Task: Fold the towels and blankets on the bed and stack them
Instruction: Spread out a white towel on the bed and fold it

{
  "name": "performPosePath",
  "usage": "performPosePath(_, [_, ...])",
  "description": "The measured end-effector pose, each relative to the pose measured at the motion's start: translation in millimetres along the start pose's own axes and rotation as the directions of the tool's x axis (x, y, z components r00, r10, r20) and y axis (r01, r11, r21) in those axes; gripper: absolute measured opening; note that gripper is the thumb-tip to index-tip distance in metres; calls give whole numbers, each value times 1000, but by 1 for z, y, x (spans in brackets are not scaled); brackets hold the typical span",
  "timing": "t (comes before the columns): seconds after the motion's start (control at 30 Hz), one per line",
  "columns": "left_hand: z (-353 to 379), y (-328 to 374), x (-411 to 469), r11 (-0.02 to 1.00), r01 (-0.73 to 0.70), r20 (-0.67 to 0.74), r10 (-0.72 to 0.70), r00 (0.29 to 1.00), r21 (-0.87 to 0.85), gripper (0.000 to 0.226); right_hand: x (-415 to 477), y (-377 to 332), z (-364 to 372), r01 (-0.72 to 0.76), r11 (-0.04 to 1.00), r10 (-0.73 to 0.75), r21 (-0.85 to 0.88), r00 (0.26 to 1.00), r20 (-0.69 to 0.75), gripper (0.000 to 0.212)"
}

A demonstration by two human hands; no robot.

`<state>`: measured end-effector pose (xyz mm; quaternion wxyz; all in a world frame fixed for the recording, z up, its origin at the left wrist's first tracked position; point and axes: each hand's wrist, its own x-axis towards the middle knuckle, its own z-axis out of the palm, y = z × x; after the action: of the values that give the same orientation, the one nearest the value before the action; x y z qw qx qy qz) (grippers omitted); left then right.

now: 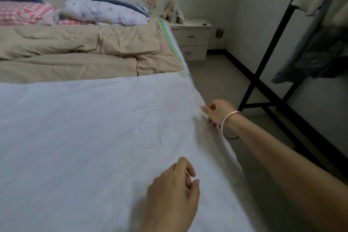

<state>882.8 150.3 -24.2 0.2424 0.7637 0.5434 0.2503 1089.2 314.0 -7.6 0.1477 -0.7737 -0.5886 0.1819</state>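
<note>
Ideally the right hand [216, 112], pinching the white blanket [75, 137] at its right edge, lifts evenly while the loosely curled, empty left hand [175, 190] grips nearer.

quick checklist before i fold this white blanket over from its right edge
1. white blanket spread flat: ok
2. right hand at the blanket's right edge: ok
3. right hand's grip on that edge: cannot tell, blurred
4. left hand holding the blanket: not ok, fingers loosely curled, holding nothing
5. nothing lying on the blanket: ok, the tan quilt sits beyond its far edge
</note>
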Motion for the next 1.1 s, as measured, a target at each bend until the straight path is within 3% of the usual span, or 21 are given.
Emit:
performPosePath(0.07, [15, 24, -23, 993, 76, 95, -67, 993, -93, 18, -19, 7, 7, -34, 999, 36, -31, 996, 84, 49])
performPosePath(0.13, [28, 42, -39, 986, 98, 129, -80, 988, -138, 20, -33, 13, 13, -45, 998, 40, 49, 994, 105, 50])
performPosePath(0.2, [39, 57, -49, 984, 124, 158, -104, 982, -128, 24, -40, 16, 17, -43, 989, 30, 145, 996, 87, 49])
performPosePath(0.3, [51, 75, -54, 976, 196, 182, -177, 967, -94, 33, -49, 16, 18, -31, 994, 23, 103, 997, 79, 51])
performPosePath(0.43, [64, 90, -52, 957, 250, 141, -270, 952, 147, 45, -55, 17, 26, 13, 993, -15, 117, 1000, 15, 47])
performPosePath(0.57, [75, 100, -56, 911, 200, 151, -269, 951, 361, 36, -63, 18, 36, 78, 992, -70, 101, 994, -80, 37])
performPosePath(0.83, [83, 112, -63, 851, 90, 184, -213, 960, 517, 43, -82, 32, 42, 122, 991, -115, 47, 984, -136, 36])
performPosePath(0.97, [79, 108, -66, 906, 92, 187, -183, 965, 413, 30, -91, 38, 43, 166, 984, -153, 62, 974, -168, 30])
performPosePath(1.1, [74, 117, -72, 973, 80, 124, -108, 986, 215, 32, -93, 45, 21, 237, 964, -203, 125, 950, -238, 30])
